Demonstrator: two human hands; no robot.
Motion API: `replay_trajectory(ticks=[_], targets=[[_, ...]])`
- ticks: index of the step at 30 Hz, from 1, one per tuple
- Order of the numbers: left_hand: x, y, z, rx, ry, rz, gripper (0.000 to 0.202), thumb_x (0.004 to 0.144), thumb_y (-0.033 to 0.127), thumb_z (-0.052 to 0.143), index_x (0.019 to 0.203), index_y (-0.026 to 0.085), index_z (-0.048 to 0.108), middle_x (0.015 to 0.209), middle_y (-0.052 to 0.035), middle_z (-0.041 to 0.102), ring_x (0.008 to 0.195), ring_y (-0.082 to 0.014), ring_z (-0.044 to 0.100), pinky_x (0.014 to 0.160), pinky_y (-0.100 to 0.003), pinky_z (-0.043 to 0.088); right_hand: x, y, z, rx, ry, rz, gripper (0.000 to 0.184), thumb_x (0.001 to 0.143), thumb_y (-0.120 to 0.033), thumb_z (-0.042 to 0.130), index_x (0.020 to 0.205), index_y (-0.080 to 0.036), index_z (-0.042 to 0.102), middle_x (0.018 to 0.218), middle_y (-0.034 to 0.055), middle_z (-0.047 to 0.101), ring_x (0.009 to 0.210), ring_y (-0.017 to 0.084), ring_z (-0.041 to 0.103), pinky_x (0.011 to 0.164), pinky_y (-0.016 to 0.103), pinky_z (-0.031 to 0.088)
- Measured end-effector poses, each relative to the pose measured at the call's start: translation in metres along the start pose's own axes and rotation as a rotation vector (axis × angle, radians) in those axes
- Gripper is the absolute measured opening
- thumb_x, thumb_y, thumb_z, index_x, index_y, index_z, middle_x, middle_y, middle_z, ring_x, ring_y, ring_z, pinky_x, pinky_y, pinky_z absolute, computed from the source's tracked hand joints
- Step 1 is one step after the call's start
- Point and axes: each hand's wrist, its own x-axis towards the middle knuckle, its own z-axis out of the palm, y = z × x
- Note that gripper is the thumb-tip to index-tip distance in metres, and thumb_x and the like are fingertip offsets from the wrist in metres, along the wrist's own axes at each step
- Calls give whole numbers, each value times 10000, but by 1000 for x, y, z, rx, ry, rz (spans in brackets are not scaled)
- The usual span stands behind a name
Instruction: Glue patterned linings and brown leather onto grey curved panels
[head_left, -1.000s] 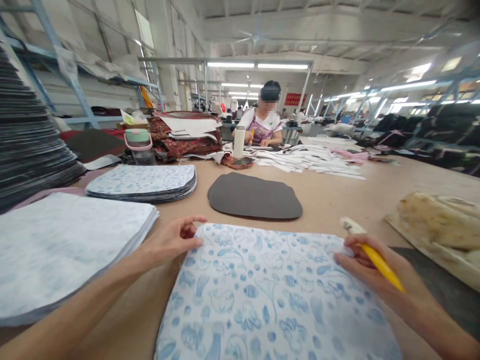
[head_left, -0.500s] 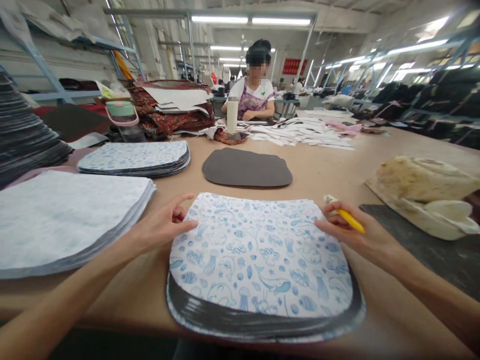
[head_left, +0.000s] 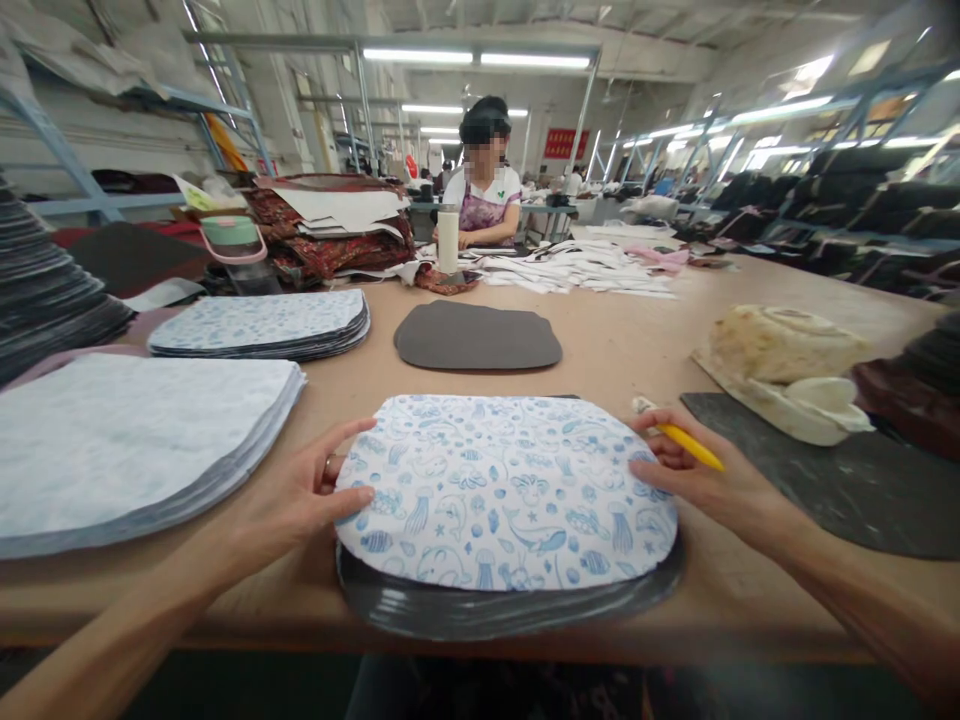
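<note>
A white fabric piece with blue sea-creature print (head_left: 502,490) lies on a dark grey backing piece (head_left: 510,610) at the table's near edge. My left hand (head_left: 300,500) pinches the printed piece's left edge between thumb and fingers. My right hand (head_left: 705,480) rests on the printed piece's right edge and holds a yellow-handled brush (head_left: 679,435), bristle end pointing up-left. Another dark grey piece (head_left: 476,338) lies alone further out on the table.
A stack of white pieces (head_left: 135,440) and a stack of printed pieces (head_left: 262,325) lie to the left, with a tall dark pile (head_left: 52,300) behind. A cream lump on a tray (head_left: 780,365) sits on a dark mat (head_left: 862,490) at right. A person (head_left: 484,200) sits across.
The printed piece has come down and now lies on the dark backing at the near edge. Both hands moved nearer with it, still on its left and right edges.
</note>
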Motion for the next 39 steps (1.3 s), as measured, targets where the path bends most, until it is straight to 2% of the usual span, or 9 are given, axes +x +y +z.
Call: replay_trajectory(ticks=[5, 10, 15, 18, 24, 27, 30, 33, 39], targets=[[-8, -6, 6, 42, 46, -3, 886, 656, 439, 691, 1379, 219, 230, 680, 4, 620, 524, -164, 575, 406, -206, 399, 2, -2, -3, 24, 26, 6, 504, 548, -479, 748, 898, -215, 499, 644, -30, 551, 577, 145, 543, 524, 264, 444], [-5, -16, 8, 38, 68, -27, 909, 649, 449, 686, 1379, 198, 206, 745, -25, 625, 546, -168, 577, 399, -198, 371, 2, 8, 1, 30, -30, -6, 441, 638, -397, 713, 975, -223, 487, 651, -42, 535, 591, 143, 530, 524, 256, 429], [-15, 5, 12, -103, 97, -16, 817, 663, 442, 700, 1342, 272, 279, 969, -49, 620, 737, -195, 611, 494, -208, 442, -1, -4, -2, 13, -67, -41, 425, 649, -304, 702, 1020, -241, 504, 650, -58, 465, 601, 131, 492, 521, 238, 399], [-28, 17, 18, -159, 150, -3, 766, 664, 436, 698, 1317, 291, 325, 917, -19, 615, 704, -171, 591, 471, -188, 423, -3, -14, -9, 91, -23, -21, 422, 643, -323, 693, 1012, -231, 510, 671, -50, 471, 621, 128, 489, 531, 230, 390], [-36, -14, 38, -121, 178, -45, 859, 639, 413, 719, 1345, 260, 254, 816, -9, 644, 474, -97, 502, 369, -164, 381, -7, 8, -17, -143, -54, -58, 368, 652, -323, 645, 989, -224, 533, 762, -12, 511, 672, 162, 506, 593, 281, 431], [-24, -26, 38, -87, 239, 32, 789, 669, 380, 703, 1330, 262, 289, 878, -27, 654, 601, -155, 605, 441, -202, 474, -1, 19, -12, -200, -42, -144, 351, 654, -342, 619, 972, -227, 525, 913, 35, 559, 783, 207, 546, 687, 332, 453], [-6, -23, 28, -42, 280, 112, 731, 683, 321, 706, 1309, 255, 334, 940, -39, 660, 758, -186, 649, 592, -235, 535, 9, 15, -5, -271, -15, -179, 343, 662, -366, 594, 968, -227, 522, 802, 20, 540, 715, 206, 529, 652, 336, 440], [6, -13, 19, -70, 279, 132, 747, 658, 317, 740, 1296, 242, 359, 965, -46, 672, 791, -188, 654, 664, -249, 538, 15, 8, -1, -299, -11, -182, 369, 657, -357, 606, 989, -217, 526, 747, 5, 517, 662, 196, 501, 616, 327, 411], [-6, 0, 28, -224, 201, 65, 817, 614, 401, 765, 1294, 204, 357, 856, -32, 691, 789, -220, 652, 662, -268, 523, 16, 18, -7, -202, -65, -176, 428, 680, -331, 619, 1079, -209, 521, 935, 20, 556, 842, 222, 539, 698, 317, 422]])
